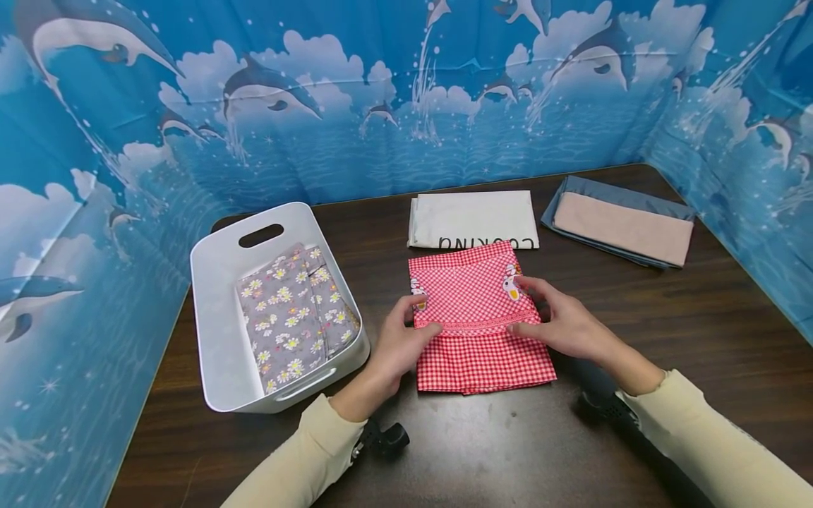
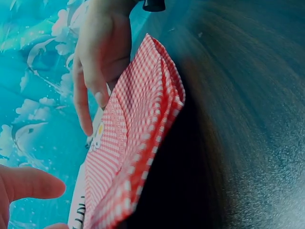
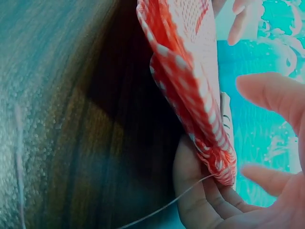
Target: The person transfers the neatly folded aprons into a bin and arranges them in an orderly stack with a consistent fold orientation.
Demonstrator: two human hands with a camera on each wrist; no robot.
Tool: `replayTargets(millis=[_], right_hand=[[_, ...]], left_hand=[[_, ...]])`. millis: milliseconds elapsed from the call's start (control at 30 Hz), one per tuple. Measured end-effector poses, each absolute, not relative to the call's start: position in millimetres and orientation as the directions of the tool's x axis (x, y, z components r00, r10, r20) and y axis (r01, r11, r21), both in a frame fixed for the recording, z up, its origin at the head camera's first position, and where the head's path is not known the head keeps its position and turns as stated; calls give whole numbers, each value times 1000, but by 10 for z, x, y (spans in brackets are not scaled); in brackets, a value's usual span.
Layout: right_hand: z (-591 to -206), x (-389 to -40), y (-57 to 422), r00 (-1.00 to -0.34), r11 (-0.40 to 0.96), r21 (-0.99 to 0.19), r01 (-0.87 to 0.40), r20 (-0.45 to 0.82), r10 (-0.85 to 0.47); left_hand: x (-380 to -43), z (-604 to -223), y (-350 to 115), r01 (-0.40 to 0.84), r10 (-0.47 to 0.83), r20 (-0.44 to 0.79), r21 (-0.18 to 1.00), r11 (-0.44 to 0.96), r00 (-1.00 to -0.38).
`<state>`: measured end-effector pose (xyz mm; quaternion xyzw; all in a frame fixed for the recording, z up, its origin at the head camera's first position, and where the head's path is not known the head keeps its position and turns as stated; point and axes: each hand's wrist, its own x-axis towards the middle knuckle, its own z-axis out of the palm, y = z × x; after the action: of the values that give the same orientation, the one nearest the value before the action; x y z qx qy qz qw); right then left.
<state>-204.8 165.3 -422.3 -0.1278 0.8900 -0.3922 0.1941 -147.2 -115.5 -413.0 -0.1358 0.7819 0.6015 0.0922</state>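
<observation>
Curtain (image 1: 406, 166) printed with dolphins, dark table (image 1: 502, 451) before it, white bin (image 1: 217, 324) and folded cloths on top
Flowered cloth (image 1: 286, 317) lies inside the bin on the left; nearer the middle is a red checked cloth (image 1: 476, 303), folded in loose layers, between both hands and just this side of a lettered white cloth (image 1: 473, 212), while a pink cloth (image 1: 622, 226) rests on a grey-blue cloth (image 1: 625, 197) at far right. The right hand (image 1: 565, 321) grips the checked cloth's side, some fingers curled beneath it and the thumb apart above; the left hand (image 1: 399, 339) is at the opposite side, its lower fingers hidden, so I cannot tell whether it grips. The step seems to be handling this fold by both sides; the next move calls for even support, keeping its layers together
</observation>
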Motion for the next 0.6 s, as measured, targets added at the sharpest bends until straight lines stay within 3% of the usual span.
replayTargets(millis=[400, 600], right_hand=[[-4235, -2063, 1670, -871, 695, -718, -43, -314, -379], [-4230, -2057, 1662, -864, 705, -708, -35, -334, -378]], left_hand=[[-1481, -4182, -1169, -365, -62, -361, 901, 233, -931], [-1494, -4237, -1206, -281, -44, -285, 891, 357, -958]])
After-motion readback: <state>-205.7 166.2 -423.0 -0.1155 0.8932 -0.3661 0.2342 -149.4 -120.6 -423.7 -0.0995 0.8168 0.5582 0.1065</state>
